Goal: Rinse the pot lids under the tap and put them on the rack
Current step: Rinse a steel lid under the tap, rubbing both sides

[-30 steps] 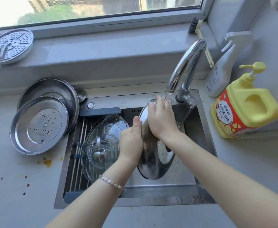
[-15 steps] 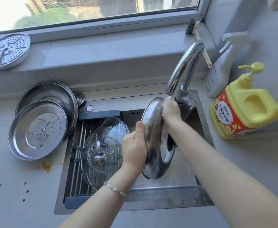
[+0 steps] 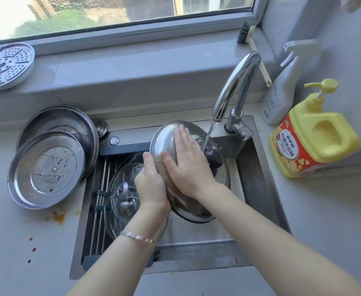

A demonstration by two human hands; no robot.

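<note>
- A steel lid stood tilted on edge over the sink, at the centre of the frame.
- The left hand gripped the lid's left rim: the thumb lay on the near face, and the other fingers were curled behind it, out of sight.
- A bracelet sat on the left wrist.
- The right hand lay flat on the near face, fingers straight and close together, pointing to the upper left.
- Water ran from the tap onto the lid's right part, just beside the right hand's fingertips and by a dark knob.
- Glass lids leaned on the rack in the left part of the sink, partly behind the left hand.
- Two steel pans overlapped on the counter at the left, with orange stains below them.
- A perforated steamer plate rested on the sill at the upper left.
- A yellow detergent bottle and a white spray bottle stood at the right.
</note>
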